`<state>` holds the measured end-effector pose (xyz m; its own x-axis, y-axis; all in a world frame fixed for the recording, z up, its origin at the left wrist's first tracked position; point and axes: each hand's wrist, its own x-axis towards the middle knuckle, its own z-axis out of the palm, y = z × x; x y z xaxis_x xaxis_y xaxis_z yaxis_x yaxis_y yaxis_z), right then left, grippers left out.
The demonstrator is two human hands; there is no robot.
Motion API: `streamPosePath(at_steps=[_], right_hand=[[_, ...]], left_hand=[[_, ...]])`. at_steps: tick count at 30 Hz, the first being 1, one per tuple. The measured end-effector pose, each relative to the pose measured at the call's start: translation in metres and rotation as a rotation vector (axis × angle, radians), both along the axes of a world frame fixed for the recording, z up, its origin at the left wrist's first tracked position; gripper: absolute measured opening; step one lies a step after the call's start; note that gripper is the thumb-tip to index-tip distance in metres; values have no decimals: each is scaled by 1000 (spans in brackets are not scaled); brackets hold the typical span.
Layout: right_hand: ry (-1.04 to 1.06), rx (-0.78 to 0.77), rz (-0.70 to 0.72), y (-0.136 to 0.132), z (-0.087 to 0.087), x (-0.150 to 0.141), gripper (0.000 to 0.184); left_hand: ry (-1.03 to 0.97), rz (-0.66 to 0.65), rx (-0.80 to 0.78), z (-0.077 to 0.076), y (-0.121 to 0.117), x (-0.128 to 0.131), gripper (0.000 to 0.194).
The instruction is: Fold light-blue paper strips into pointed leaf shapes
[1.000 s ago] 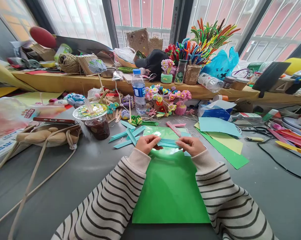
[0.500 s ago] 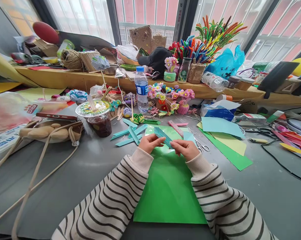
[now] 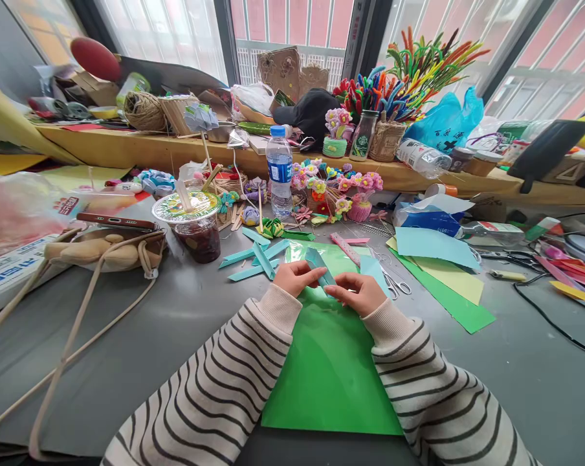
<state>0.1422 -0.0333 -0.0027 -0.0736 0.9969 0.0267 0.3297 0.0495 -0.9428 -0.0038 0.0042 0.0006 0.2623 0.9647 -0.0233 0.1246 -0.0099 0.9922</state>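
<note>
A folded strip of light blue paper (image 3: pixel 316 262) is held up over the green sheet (image 3: pixel 336 369). My left hand (image 3: pixel 295 278) pinches its left side between thumb and fingers. At its lower right end, my right hand (image 3: pixel 358 292) grips it the same way. Several more folded light blue strips (image 3: pixel 256 257) lie crossed on the table to the left of my hands. Just beyond the right hand are a piece of light blue paper (image 3: pixel 374 270), a pink ruler (image 3: pixel 345 249) and small scissors (image 3: pixel 397 285).
An iced drink cup (image 3: pixel 195 236) and a beige bag with cords (image 3: pixel 103 249) stand at left. Behind are a water bottle (image 3: pixel 279 171) and crocheted flowers (image 3: pixel 334 188). Coloured paper sheets (image 3: pixel 438 246) and black-handled scissors (image 3: pixel 516 259) lie at right. A cluttered wooden ledge (image 3: pixel 176 147) runs behind.
The paper strip has been turned more upright between my fingers. My right hand has shifted its hold slightly along it. The whole view has moved a little.
</note>
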Motion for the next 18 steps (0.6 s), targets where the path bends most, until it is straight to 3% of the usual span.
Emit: streamPosePath(at_steps=[3, 7, 13, 18], right_hand=[[-30, 9, -27, 0, -1, -1, 25], [99, -56, -35, 0, -1, -3, 25], [191, -202, 158, 0, 2, -1, 24], [196, -83, -14, 4, 5, 10, 31]], left_hand=[[-27, -23, -25, 1, 0, 1, 31], [-85, -96, -57, 2, -1, 1, 29], [-123, -191, -38, 2, -1, 0, 25], [-79, -252, -27, -1, -1, 1, 27]])
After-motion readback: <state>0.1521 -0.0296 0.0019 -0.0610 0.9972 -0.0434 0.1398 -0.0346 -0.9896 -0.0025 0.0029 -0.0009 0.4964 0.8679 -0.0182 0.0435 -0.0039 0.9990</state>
